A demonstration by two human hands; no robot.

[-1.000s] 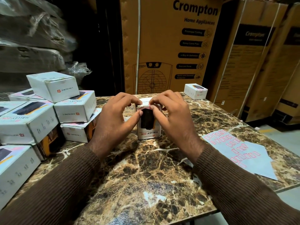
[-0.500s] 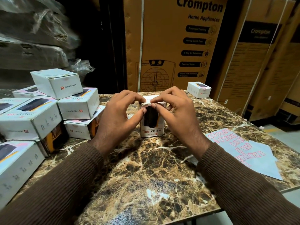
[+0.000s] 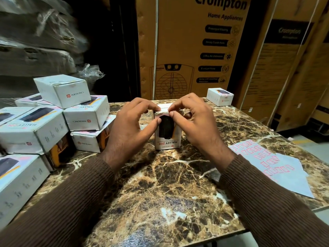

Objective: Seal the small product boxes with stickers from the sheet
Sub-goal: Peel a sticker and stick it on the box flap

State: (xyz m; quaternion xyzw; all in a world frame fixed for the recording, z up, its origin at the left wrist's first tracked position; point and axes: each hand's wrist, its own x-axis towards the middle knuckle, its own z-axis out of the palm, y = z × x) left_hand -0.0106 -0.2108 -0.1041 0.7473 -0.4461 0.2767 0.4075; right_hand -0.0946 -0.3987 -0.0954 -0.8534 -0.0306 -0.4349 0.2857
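Gripping the upright box at twelve o'clock, your left hand and right hand pinch its top edge; sticker sheet at three o'clock on the bench.

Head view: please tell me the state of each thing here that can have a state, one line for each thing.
Box in hands: upright on the table, top edge being pressed.
Left hand: grips the box, thumb on its front.
Right hand: pinches the top edge of the box.
Sticker sheet: flat on the table, partly used.
Stacked boxes: closed, piled unevenly.
Far box: closed, standing alone.
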